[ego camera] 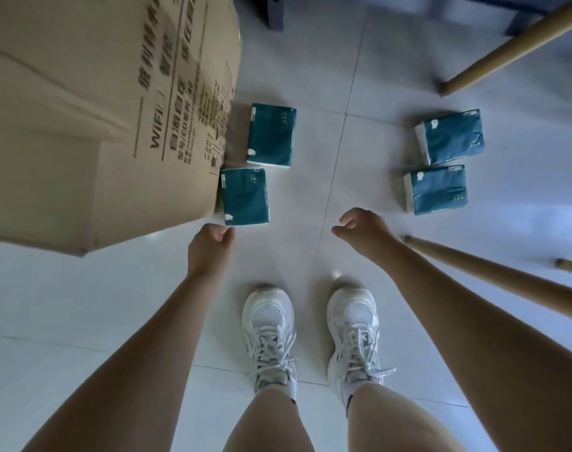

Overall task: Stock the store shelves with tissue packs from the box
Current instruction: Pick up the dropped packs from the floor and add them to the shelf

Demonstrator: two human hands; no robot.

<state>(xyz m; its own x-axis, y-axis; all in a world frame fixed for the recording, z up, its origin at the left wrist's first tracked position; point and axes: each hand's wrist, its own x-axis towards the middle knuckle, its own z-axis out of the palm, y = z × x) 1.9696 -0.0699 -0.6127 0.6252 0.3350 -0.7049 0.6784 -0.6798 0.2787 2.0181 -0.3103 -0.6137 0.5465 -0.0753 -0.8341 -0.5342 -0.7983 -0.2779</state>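
Several teal tissue packs lie on the white tiled floor. Two sit beside the big cardboard box (pixel 108 125): one pack (pixel 245 197) against its corner, another (pixel 271 138) just behind it. Two more lie to the right, a near pack (pixel 436 189) and a far pack (pixel 451 137). My left hand (pixel 209 246) hangs just in front of the nearest left pack, fingers loosely curled, holding nothing. My right hand (pixel 359 228) hovers left of the near right pack, fingers relaxed, empty.
Wooden furniture legs slant in at the upper right (pixel 513 47) and at the right (pixel 493 272). A dark blue shelf base (pixel 276 11) stands at the top. My white sneakers (pixel 268 331) stand on the tiles below the hands.
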